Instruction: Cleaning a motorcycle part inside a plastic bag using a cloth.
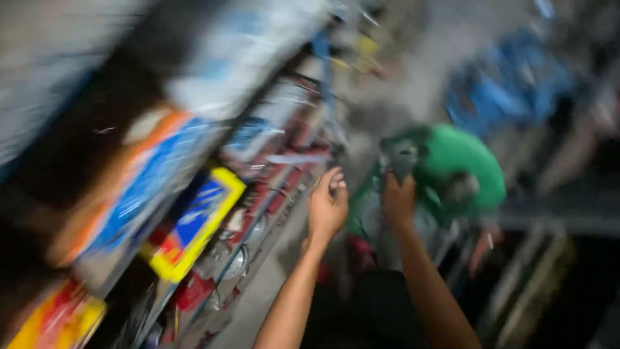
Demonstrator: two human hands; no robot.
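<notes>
We see both of our bare arms stretched forward and up in a picture smeared by motion, so much of it stays uncertain. Our left hand is raised with the palm turned away from us and the fingers loosely bent, touching nothing that we can make out; it looks released, though the blur hides the fingertips. Our right hand, just beside the left and slightly higher, is wrapped around the lower part of a dark grey object that rises above its fingers; we cannot tell what the object is. Directly behind and to the right of the right hand is a person in a green top, bent forward, and close to that hand; we cannot tell whether they touch the grey object. To the left of our left hand run slanted shelves crowded with goods: a yellow-edged blue box nearest, an orange and blue package farther left, and red items just beside the left hand. Far above and right of the right hand lies a blurred blue mass.
</notes>
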